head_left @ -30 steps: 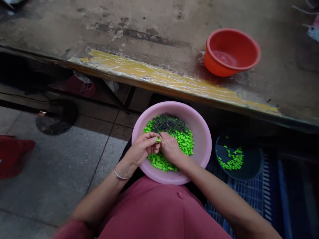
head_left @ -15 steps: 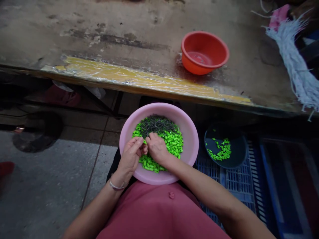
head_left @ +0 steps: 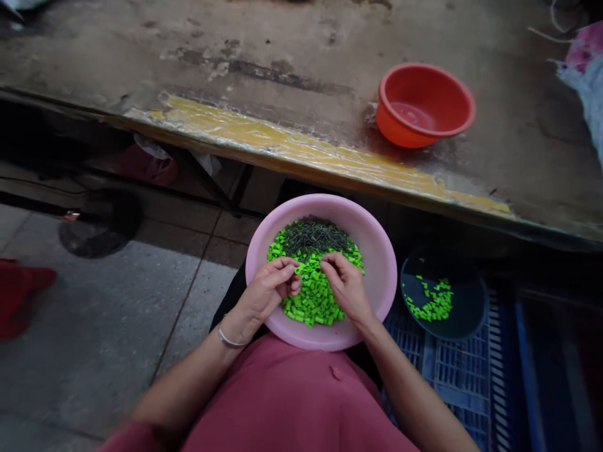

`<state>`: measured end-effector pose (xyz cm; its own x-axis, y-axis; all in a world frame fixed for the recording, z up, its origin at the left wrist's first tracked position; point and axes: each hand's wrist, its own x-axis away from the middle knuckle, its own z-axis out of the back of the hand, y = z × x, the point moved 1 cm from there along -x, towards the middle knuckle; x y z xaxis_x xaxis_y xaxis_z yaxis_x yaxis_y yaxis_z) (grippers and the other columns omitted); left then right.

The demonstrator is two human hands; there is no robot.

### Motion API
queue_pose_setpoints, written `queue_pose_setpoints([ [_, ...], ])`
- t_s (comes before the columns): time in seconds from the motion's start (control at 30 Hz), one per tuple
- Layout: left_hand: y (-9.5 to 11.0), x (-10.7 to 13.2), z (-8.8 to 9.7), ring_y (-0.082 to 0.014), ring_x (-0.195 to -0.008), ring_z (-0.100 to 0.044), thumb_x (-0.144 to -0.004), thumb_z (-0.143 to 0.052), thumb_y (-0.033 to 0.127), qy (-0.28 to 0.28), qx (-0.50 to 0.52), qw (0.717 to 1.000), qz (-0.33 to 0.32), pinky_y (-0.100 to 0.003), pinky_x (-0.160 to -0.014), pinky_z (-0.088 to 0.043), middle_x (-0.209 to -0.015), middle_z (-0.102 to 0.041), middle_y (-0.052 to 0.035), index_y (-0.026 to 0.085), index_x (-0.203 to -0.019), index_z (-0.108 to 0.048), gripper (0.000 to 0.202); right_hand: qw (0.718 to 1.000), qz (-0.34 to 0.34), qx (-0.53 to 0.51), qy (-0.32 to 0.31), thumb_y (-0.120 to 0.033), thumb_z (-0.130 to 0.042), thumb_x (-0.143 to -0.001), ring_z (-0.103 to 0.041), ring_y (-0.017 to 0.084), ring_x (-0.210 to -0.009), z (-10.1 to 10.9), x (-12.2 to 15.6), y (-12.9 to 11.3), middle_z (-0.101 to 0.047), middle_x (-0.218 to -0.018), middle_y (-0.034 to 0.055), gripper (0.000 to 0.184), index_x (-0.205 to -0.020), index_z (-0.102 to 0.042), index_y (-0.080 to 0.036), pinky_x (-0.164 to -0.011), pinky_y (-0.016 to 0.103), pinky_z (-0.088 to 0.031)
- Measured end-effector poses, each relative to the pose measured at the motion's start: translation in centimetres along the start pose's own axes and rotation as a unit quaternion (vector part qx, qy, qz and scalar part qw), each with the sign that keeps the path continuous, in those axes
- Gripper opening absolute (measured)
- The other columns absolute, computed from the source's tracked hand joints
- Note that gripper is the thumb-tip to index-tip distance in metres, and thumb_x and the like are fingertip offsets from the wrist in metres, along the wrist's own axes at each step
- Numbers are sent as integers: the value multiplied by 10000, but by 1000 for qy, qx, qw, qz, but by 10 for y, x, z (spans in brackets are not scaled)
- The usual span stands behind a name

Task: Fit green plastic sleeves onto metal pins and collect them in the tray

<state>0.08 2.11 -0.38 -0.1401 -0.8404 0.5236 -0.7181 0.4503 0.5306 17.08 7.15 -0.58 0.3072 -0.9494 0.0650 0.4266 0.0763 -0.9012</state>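
A pink basin (head_left: 380,276) rests on my lap, holding many small bright green plastic pieces (head_left: 313,298). On their far side lies a heap of thin dark metal pins (head_left: 315,235). My left hand (head_left: 269,285) is over the basin's left part, its thumb and forefinger pinching one green plastic piece (head_left: 298,270). Across from it, my right hand (head_left: 346,282) hovers above the green pieces with thumb and fingertips pressed together. Whatever sits in that pinch is too small to make out. A gap separates the two hands.
A red bowl (head_left: 424,103) stands on the worn table (head_left: 301,37), whose front edge bears yellow tape (head_left: 282,138). To the right, a dark basin (head_left: 473,304) with some green pieces sits on a blue plastic crate (head_left: 459,376). White strands (head_left: 588,94) lie at the table's right.
My right hand has moved away to the right from my left hand, which keeps its pinch on the green piece. The view has shifted left, so things appear farther right.
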Motion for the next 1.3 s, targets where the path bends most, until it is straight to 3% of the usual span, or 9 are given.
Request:
queue_pose_setpoints([
  [0.13,-2,0,3,-105,-604,-563,-733,-787,280,-12,-3,1000,11,-208,-542,-444,-710,-618,-20,140,-897,-614,276,994,-41,-96,-35,-246,-573,-895,-521,112,-584,16,17,-20,-603,-765,3,122,-910,-683,-197,-544,237,-445],
  [0.27,-4,-2,6,-104,-623,-578,-747,-777,256,-29,-12,999,12,-212,-567,-468,-734,-631,-20,140,-921,-633,254,987,-52,-141,-52,-227,-621,-868,-569,103,-623,18,27,-38,-639,-900,24,114,-934,-714,-223,-551,235,-488],
  [0.37,-5,-3,7,-100,-630,-580,-761,-766,256,-38,-26,999,14,-210,-583,-476,-739,-636,-22,129,-957,-661,256,981,-86,-165,-45,-253,-681,-839,-532,93,-532,11,29,-40,-623,-740,-13,58,-876,-698,-212,-469,215,-445],
  [0.5,-5,-3,6,-99,-609,-588,-746,-778,271,-30,-34,999,23,-213,-589,-480,-731,-649,-22,128,-923,-670,252,995,-41,-96,-9,-266,-685,-856,-539,104,-566,4,27,-39,-622,-651,-26,101,-776,-684,-204,-533,230,-448],
  [0.63,-4,-3,5,-97,-574,-591,-726,-797,293,-26,-37,999,30,-205,-573,-470,-697,-654,-16,125,-900,-666,276,999,8,-48,-9,-223,-620,-909,-598,122,-677,4,28,-42,-658,-755,-6,99,-893,-718,-227,-651,262,-491],
  [0.73,-4,-4,5,-97,-565,-590,-719,-802,302,-31,-40,998,37,-205,-560,-464,-697,-660,-21,118,-893,-664,288,999,6,-49,-22,-216,-586,-928,-617,130,-668,4,30,-43,-665,-757,1,150,-998,-717,-235,-640,268,-510],
  [0.87,-3,-4,5,-92,-552,-586,-722,-801,308,-39,-40,998,43,-203,-542,-455,-710,-664,-23,118,-890,-664,288,999,-1,-53,0,-230,-631,-901,-649,140,-675,3,31,-43,-698,-765,-4,76,-934,-700,-227,-642,272,-534],
  [1.07,-2,-3,5,-90,-541,-584,-722,-802,306,-41,-37,997,48,-203,-544,-453,-687,-663,-21,121,-884,-665,282,994,95,63,1,-183,-581,-931,-652,144,-729,6,30,-51,-694,-804,4,98,-892,-660,-225,-694,282,-528],
  [1.3,-4,-3,6,-90,-544,-586,-718,-810,317,-46,-55,996,53,-196,-549,-442,-654,-662,-17,120,-884,-659,298,983,141,117,-2,-169,-533,-958,-657,153,-750,1,31,-49,-687,-825,25,99,-911,-608,-214,-704,282,-523],
])
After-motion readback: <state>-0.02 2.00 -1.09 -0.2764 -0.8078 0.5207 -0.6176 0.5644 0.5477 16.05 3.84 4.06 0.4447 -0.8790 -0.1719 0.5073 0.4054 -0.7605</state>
